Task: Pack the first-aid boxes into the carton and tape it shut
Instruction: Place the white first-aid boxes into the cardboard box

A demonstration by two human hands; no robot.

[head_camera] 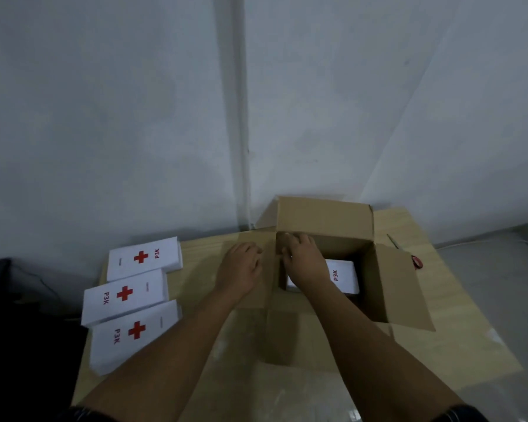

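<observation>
An open brown carton [393, 287] stands on the table with its flaps spread. One white first-aid box [343, 277] with "P3K" lettering lies flat inside it, partly hidden by my right hand [305, 263]. That hand reaches over the carton's left side with its fingers curled at the far left corner, and whether it grips anything is unclear. My left hand [241, 269] lies palm down on the carton's left flap [269, 295]. Three more white boxes with red crosses lie left of the carton: a far box [145, 257], a middle box [125, 295] and a near box [134, 332].
Red-handled scissors [416, 260] lie on the wooden table [457, 339] right of the carton. A grey wall rises just behind the table. A dark object [19, 330] sits off the table's left edge.
</observation>
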